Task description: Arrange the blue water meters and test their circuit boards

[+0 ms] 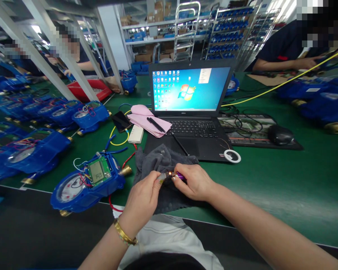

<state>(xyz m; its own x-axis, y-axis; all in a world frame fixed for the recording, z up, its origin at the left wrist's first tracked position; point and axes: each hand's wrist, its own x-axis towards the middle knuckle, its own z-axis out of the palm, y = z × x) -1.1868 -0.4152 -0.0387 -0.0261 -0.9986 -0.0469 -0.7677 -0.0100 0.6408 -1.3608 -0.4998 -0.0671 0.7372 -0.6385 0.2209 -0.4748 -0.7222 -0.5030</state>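
In the head view my left hand (143, 192) is closed in a pinch on a small greyish translucent piece (163, 176), whose kind I cannot make out. Opposite it, my right hand (195, 182) is wrapped round what looks like a purple lighter (180, 175). A small orange glow shows between the two, close to the piece. Both hands are over a dark grey cloth (154, 159) at the table's front edge. Left of them lies a blue water meter (86, 183), its green circuit board and small display exposed and red wires running out.
A laptop (186, 127) stands behind the cloth, with a pen and white ring (232, 156) on it. Pink cloth (146, 120), a phone (121, 120) and a white box (136, 134) lie left; a mouse (281, 134) right. More blue meters (36, 150) line the left. Co-workers sit opposite.
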